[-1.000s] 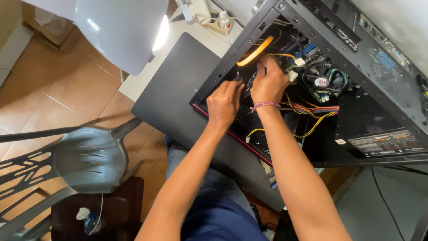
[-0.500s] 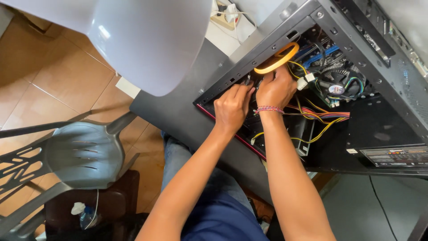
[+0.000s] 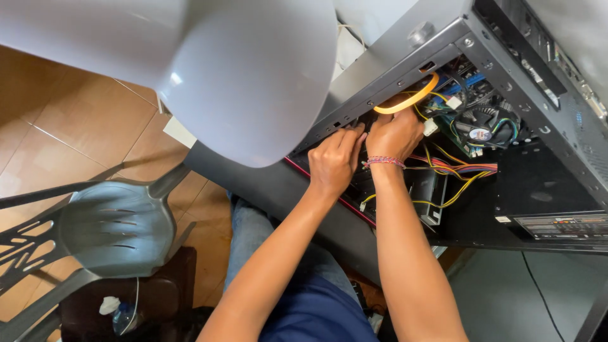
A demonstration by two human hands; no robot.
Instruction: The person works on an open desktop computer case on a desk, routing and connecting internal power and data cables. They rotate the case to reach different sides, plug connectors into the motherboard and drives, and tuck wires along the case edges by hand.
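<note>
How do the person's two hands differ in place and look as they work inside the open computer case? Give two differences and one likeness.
The right hand wears a beaded bracelet; the left hand has a bare wrist. The right hand sits deeper in the computer case, just below the orange flat cable; the left hand is nearer the front edge. Both are bare, backs to the camera, fingers hidden by the frame.

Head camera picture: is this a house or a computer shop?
Probably a home, though a small repair corner is possible. The floor is brown tile, a grey plastic chair stands nearby, and both hands, left hand and right hand, work inside an open computer case.
</note>
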